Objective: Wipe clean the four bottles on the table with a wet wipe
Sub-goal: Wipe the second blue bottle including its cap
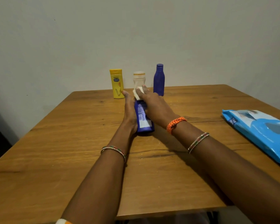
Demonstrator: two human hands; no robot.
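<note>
1. The blue labelled bottle is held at the middle of the wooden table, tipped away from the person so that its flat base points back toward the camera and its back label with small print faces up.
2. The left hand cradles this bottle from its left side and beneath, palm against the body, fingers stretched along its length; whether the hidden fingers curl under it cannot be told.
3. The white wet wipe, folded into a small pad, lies on the far upper end of the bottle.
4. The right hand lies over the bottle from the right, its fingertips pressing the wipe down onto it; the fingers look fairly straight, and only part of the wipe shows from under them.
5. Behind the hands, three more bottles stand upright in a row near the far edge of the table, against the pale wall: a yellow bottle on the left, a white bottle with a rounded cap in the middle, partly hidden by the hands, and a plain dark blue bottle on the right.
6. A light blue wipes packet lies flat at the right edge of the table, well apart from the bottles.
7. Thin beaded bangles circle both forearms, and an orange braided band sits on the right wrist.
</note>
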